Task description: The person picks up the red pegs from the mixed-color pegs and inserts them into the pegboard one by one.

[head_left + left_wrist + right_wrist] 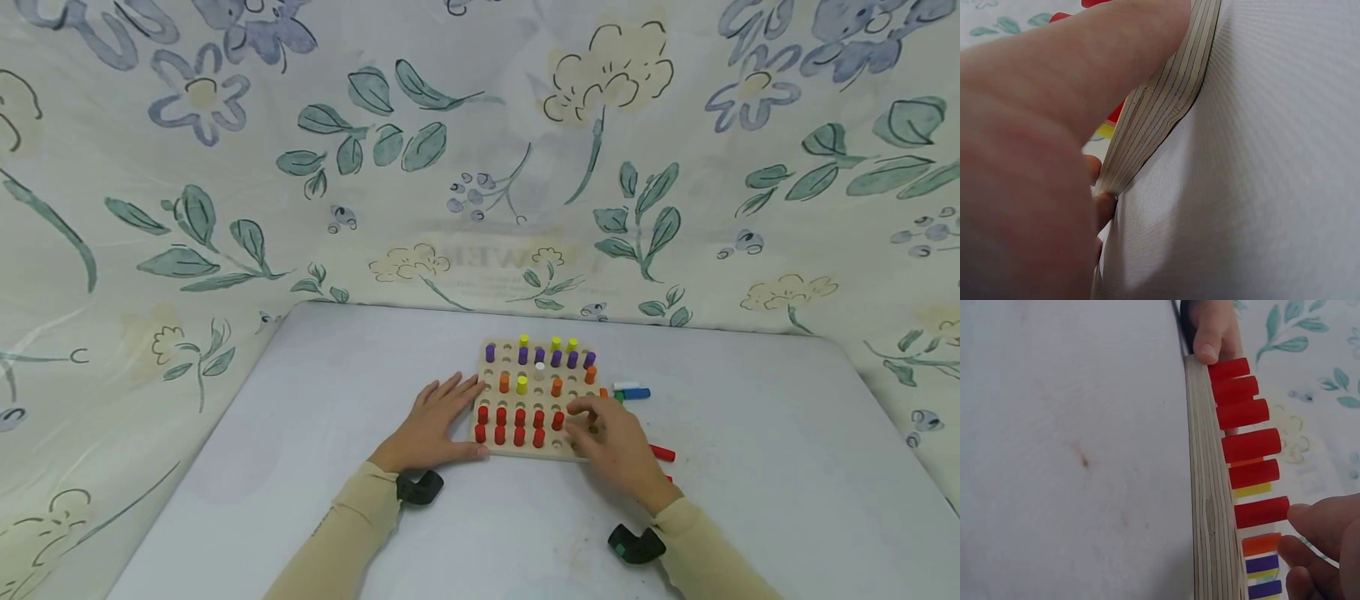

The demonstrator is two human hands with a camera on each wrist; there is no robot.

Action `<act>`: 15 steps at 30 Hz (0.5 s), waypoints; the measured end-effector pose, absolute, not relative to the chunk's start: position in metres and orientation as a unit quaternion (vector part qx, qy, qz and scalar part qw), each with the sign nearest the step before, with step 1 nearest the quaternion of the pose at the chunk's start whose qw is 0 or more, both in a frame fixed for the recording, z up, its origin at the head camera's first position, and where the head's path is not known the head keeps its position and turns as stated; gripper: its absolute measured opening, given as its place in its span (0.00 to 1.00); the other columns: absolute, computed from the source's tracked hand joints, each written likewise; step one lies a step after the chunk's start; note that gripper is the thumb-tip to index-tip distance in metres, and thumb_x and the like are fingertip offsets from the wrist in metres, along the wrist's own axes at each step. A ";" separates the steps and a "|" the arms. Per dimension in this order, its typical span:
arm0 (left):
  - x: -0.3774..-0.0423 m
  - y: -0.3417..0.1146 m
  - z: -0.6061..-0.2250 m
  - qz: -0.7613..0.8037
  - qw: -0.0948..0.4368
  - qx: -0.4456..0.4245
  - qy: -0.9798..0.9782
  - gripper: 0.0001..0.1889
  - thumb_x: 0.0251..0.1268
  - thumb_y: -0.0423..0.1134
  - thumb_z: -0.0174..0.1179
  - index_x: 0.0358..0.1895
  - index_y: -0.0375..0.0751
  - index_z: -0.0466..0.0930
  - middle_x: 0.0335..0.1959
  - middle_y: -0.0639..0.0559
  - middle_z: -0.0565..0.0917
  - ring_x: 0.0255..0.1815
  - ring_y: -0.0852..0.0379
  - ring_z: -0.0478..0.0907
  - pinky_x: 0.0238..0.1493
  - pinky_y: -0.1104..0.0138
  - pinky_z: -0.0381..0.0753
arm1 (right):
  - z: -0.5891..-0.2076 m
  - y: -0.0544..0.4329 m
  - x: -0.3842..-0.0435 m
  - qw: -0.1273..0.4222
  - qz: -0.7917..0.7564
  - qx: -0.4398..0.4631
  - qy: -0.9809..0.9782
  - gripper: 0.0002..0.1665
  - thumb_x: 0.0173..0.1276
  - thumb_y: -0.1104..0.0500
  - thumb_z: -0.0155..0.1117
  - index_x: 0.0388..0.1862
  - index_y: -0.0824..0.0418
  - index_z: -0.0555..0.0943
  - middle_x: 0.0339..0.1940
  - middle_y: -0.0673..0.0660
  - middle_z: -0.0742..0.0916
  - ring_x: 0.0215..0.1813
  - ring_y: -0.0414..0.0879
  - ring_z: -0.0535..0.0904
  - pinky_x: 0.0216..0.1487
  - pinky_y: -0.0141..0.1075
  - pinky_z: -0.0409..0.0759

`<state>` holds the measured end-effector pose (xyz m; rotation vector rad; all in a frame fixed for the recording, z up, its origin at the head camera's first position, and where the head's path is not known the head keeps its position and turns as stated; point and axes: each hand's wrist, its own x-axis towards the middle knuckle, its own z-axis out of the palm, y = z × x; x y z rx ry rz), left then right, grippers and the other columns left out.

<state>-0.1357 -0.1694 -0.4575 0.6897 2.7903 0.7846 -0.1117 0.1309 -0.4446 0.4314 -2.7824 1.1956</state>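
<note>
A wooden pegboard (517, 452) with coloured pegs lies on the table. My left hand (432, 425) rests at its left side, fingers spread and fairly straight; the thumb touches the board's layered edge (1159, 115) in the left wrist view. Over the front right part of the board is my right hand (617, 446), fingers bent. In the right wrist view, one fingertip touches the top of an upright red peg (1263, 512), and the other fingers stand apart from it. Red pegs (519, 436) fill much of the two front rows. The right hand hides some holes.
Purple pegs (522, 356), yellow pegs (556, 342), orange pegs (504, 383) and a white peg (540, 371) stand farther back. Right of the board lie a loose blue peg (637, 393), a white one and a red peg (662, 452). A floral cloth (495, 250) hangs behind the table.
</note>
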 end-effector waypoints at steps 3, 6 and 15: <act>-0.136 -0.170 -0.458 0.263 0.082 0.229 0.934 0.53 0.56 0.66 0.65 0.80 0.45 0.55 0.81 0.48 0.56 0.83 0.44 0.42 0.79 0.44 0.35 | -0.445 0.136 -0.109 0.046 0.387 0.142 -0.910 0.13 0.68 0.60 0.70 0.51 0.58 0.83 0.44 0.49 0.85 0.42 0.44 0.76 0.41 0.36 0.79; -0.136 -0.170 -0.458 0.262 0.081 0.230 0.934 0.53 0.56 0.67 0.65 0.80 0.45 0.55 0.81 0.48 0.56 0.83 0.44 0.42 0.79 0.44 0.35 | -0.444 0.140 -0.106 0.038 0.383 0.135 -0.913 0.14 0.68 0.59 0.70 0.51 0.57 0.82 0.44 0.49 0.85 0.43 0.44 0.75 0.41 0.36 0.78; -0.135 -0.169 -0.457 0.261 0.082 0.229 0.934 0.52 0.57 0.67 0.65 0.80 0.45 0.55 0.81 0.48 0.56 0.82 0.43 0.42 0.79 0.43 0.36 | -0.440 0.155 -0.102 0.037 0.360 0.140 -0.922 0.13 0.69 0.59 0.69 0.50 0.58 0.83 0.43 0.48 0.85 0.41 0.42 0.74 0.36 0.33 0.74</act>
